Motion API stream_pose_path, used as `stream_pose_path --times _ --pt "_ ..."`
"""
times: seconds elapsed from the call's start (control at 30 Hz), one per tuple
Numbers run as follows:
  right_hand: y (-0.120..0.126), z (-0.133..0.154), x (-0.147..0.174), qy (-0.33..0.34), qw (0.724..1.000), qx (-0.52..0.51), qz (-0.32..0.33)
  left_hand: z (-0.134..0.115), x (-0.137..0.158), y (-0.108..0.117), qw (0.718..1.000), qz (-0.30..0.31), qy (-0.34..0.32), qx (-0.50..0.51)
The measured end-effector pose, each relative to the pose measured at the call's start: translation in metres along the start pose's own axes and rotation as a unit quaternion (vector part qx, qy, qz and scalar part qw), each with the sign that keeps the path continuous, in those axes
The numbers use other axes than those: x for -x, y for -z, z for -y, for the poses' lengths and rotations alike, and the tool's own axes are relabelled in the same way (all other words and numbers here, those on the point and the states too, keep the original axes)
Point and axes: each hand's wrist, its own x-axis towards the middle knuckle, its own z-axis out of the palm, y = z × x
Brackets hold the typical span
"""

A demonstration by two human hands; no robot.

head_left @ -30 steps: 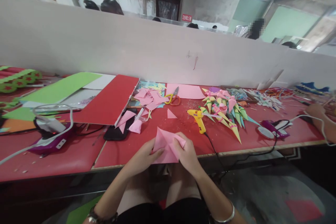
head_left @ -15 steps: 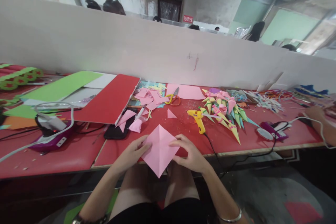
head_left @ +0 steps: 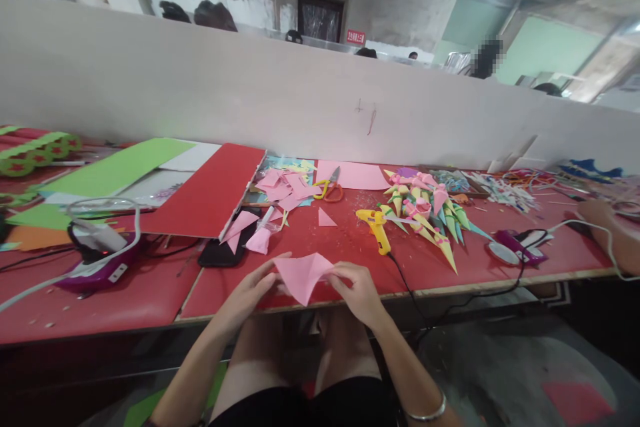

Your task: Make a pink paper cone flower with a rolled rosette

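Observation:
A creased square of pink paper [head_left: 304, 276] is held up at the table's near edge, bent so that one corner points down at me. At its left corner are the fingers of my left hand [head_left: 253, 290], with the thumb just below. My right hand [head_left: 357, 288] pinches the paper's right corner between thumb and fingers. Beyond the paper lies a small pink paper triangle [head_left: 327, 217]. A yellow glue gun [head_left: 375, 230] rests to the right, beside a pile of paper cones with pink tops [head_left: 425, 203].
Scissors [head_left: 330, 188] lie among pink paper scraps [head_left: 285, 187]. On the left are a black phone [head_left: 220, 252], a red board [head_left: 213, 190] and a purple power strip [head_left: 103, 270]. Another person's arm [head_left: 607, 233] reaches in at the right. A white partition [head_left: 300, 100] stands behind.
The pink paper was facing me as a flat diamond; now it is tipped and bent, its lower corner raised. Both my hands have shifted slightly around it.

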Motion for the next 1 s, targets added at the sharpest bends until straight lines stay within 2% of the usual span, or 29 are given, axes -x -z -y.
stream_pose_path --times 0.07,0.13,0.23,0.33,0.4,0.53,0.6,0.73,0.8,0.9,1.0 --pt "-0.006 -0.002 -0.001 -0.032 0.998 -0.015 -0.058 0.004 0.001 -0.004 1.0 0.004 -0.011 0.029" --pt "-0.012 -0.004 -0.002 -0.066 0.993 -0.037 -0.091 0.003 0.003 -0.011 0.999 -0.033 -0.034 0.005" --pt "-0.016 -0.008 -0.002 -0.101 0.987 -0.08 -0.1 -0.006 0.004 -0.021 0.994 -0.086 -0.043 -0.06" --pt "-0.016 -0.011 -0.003 -0.125 0.98 -0.116 -0.107 -0.013 0.003 -0.025 0.989 -0.113 -0.029 -0.093" --pt "-0.016 -0.013 -0.005 -0.138 0.971 -0.148 -0.128 -0.013 0.002 -0.024 0.989 -0.126 -0.028 -0.073" --pt "-0.02 -0.013 -0.011 -0.151 0.942 -0.243 -0.178 -0.004 -0.005 -0.026 0.982 -0.179 -0.05 0.04" --pt "-0.024 -0.012 -0.013 -0.157 0.932 -0.268 -0.185 0.001 -0.009 -0.029 0.979 -0.19 -0.029 0.062" --pt "-0.03 -0.011 -0.018 -0.137 0.94 -0.259 -0.174 0.003 -0.016 -0.035 0.983 -0.184 0.02 0.006" --pt "-0.034 -0.013 -0.021 -0.138 0.928 -0.299 -0.175 0.001 -0.018 -0.037 0.98 -0.2 0.017 -0.004" --pt "-0.041 -0.018 -0.025 -0.153 0.895 -0.37 -0.194 -0.003 -0.021 -0.04 0.975 -0.224 0.004 -0.007" --pt "-0.047 -0.02 -0.028 -0.162 0.91 -0.347 -0.16 -0.004 -0.024 -0.045 0.975 -0.221 -0.01 -0.006"
